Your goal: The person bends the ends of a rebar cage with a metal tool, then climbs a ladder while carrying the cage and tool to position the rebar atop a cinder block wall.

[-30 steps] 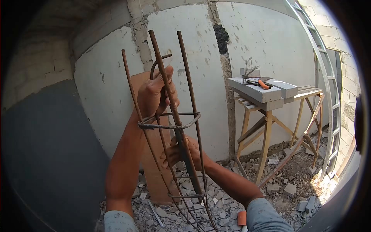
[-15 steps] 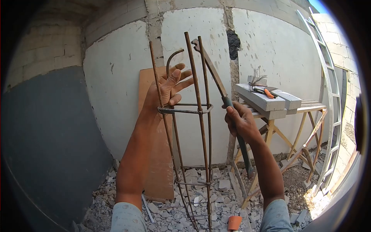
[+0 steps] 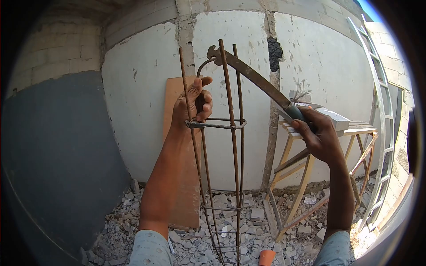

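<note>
A tall rebar cage (image 3: 229, 91) stands upright before me, its rusty rods tied by a rectangular stirrup (image 3: 217, 127). The far-left rod ends in a curved hook (image 3: 203, 65). Just below that curve, my left hand (image 3: 193, 103) is closed around the rod, behind the near-left rod and above the stirrup. My right hand (image 3: 320, 135) grips the green handle of a flat steel rebar bending wrench (image 3: 262, 84). The wrench slants up to the left behind the near-right rod, and its notched head meets the hook's tip.
Grey blocks (image 3: 339, 119) lie on a wooden trestle (image 3: 306, 170) at the right. An aluminium ladder (image 3: 384, 102) leans farther right. Behind the cage a brown board (image 3: 184, 195) rests against the white wall. Broken rubble (image 3: 177, 241) covers the ground, with an orange object (image 3: 266, 257) at the bottom.
The wrench head has swung left onto the hook's tip, while my right hand has moved right and the handle tilted flatter. My left hand's fingers have closed around the rod.
</note>
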`<move>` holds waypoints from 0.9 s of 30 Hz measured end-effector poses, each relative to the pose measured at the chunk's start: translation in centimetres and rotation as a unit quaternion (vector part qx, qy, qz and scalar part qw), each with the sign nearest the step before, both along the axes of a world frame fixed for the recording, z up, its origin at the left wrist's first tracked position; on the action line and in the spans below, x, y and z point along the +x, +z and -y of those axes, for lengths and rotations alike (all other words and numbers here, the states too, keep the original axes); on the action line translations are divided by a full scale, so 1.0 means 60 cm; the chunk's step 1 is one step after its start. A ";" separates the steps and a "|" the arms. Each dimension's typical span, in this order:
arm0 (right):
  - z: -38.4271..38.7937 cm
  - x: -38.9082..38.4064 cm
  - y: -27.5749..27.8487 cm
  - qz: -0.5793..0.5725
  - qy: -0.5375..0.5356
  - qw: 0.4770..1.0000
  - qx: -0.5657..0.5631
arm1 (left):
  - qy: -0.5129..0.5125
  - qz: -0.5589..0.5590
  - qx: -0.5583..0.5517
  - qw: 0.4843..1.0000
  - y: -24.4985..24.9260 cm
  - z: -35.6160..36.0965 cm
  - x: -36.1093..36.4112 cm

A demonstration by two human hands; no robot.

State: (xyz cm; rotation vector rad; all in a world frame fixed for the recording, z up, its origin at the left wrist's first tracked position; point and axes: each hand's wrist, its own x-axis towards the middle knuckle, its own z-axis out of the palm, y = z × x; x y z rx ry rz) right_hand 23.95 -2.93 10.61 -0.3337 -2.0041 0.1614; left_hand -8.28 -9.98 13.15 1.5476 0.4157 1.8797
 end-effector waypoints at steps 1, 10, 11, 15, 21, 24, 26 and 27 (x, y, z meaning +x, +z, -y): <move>0.000 0.000 0.005 0.001 -0.012 0.999 0.038 | 0.000 -0.003 0.001 1.000 -0.001 -0.001 -0.001; -0.022 0.001 0.087 0.008 -0.020 0.977 0.212 | -0.042 0.002 0.013 0.999 -0.007 -0.010 -0.006; -0.022 0.000 0.099 0.017 -0.015 0.975 0.220 | -0.051 -0.002 0.019 0.999 -0.006 -0.011 -0.007; -0.029 -0.001 0.139 0.044 -0.059 0.954 0.291 | -0.051 0.008 0.018 0.999 -0.006 -0.011 -0.003; -0.032 0.027 0.175 -0.021 -0.161 0.918 0.363 | -0.038 0.018 0.014 0.999 -0.011 -0.012 -0.008; -0.025 0.041 0.179 -0.033 -0.114 0.913 0.389 | -0.016 0.018 0.015 1.000 -0.010 -0.008 -0.009; -0.006 0.037 0.174 -0.016 -0.084 0.910 0.407 | -0.017 0.018 0.013 1.000 -0.011 -0.011 -0.008; 0.000 0.032 0.174 0.004 -0.111 0.900 0.421 | -0.010 0.019 0.010 1.000 -0.010 -0.011 -0.006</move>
